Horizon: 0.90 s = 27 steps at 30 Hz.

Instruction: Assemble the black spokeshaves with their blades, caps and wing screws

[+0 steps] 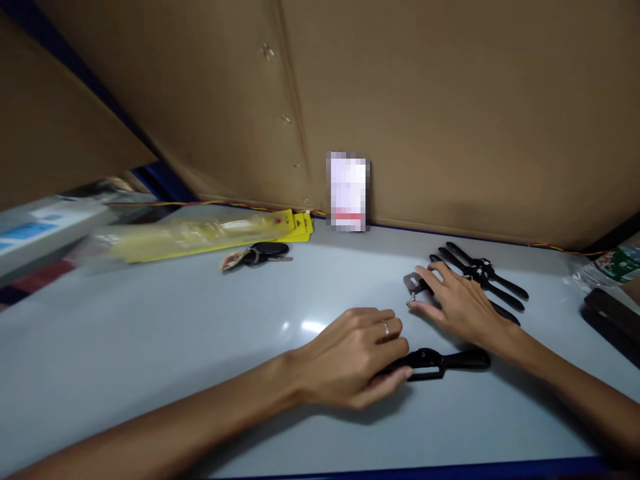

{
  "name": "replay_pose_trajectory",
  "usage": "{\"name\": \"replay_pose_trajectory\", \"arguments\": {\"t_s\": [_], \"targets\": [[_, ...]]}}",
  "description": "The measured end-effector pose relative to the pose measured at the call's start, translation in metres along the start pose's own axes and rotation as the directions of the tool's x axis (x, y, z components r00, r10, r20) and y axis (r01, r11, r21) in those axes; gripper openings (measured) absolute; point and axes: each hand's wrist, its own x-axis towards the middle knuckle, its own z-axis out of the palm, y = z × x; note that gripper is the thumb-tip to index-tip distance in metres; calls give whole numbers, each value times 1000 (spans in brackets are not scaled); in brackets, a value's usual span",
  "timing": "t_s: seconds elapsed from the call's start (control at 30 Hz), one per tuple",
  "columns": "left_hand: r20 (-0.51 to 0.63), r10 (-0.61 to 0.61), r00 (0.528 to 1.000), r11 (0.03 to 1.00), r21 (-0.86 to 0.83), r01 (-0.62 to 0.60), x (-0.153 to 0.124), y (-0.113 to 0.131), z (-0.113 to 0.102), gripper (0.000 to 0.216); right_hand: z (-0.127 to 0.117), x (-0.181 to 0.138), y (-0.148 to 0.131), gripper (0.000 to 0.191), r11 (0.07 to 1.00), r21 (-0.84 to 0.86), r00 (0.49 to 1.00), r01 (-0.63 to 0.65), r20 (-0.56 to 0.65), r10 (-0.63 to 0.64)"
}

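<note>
My left hand (357,360), with a ring on one finger, is closed round one end of a black spokeshave frame (465,361). Its bare handle points right, and an open slot shows in its middle; the other handle is hidden by my fingers. Farther back, my right hand (457,300) curls its thumb and fingertips round a small slotted metal blade (413,283). A small silver screw (411,300) shows at the thumb tip. Just beyond that hand lie several black spokeshaves (505,285) side by side, partly covered by it.
Keys (257,255) and yellow-carded plastic packaging (210,235) lie at the back left of the grey table (280,440). A blurred bright phone-like panel (349,192) leans on the cardboard wall (450,113). At right are a black case (613,323) and a plastic bag (617,263).
</note>
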Motion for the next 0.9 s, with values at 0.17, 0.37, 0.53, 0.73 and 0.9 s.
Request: {"name": "replay_pose_trajectory", "arguments": {"t_s": [0.17, 0.37, 0.53, 0.73, 0.9], "targets": [[95, -5, 995, 996, 91, -3, 0, -1, 4, 28, 3, 13, -10, 32, 998, -20, 998, 59, 12, -59], [195, -62, 979, 994, 102, 43, 2, 0, 4, 23, 8, -9, 6, 24, 983, 97, 988, 156, -6, -156], [193, -119, 974, 992, 63, 109, -2, -5, 8, 19, -2, -27, 19, 25, 958, 258, 991, 125, 22, -135], [234, -85, 968, 996, 2, 87, -2, -7, 3, 19, -20, -38, 35, 25, 968, 249, 999, 35, -30, -29], [196, -75, 978, 997, -18, 80, -5, -8, 2, 20, -14, -38, 33, 30, 983, 180, 998, -40, -31, 46]]}}
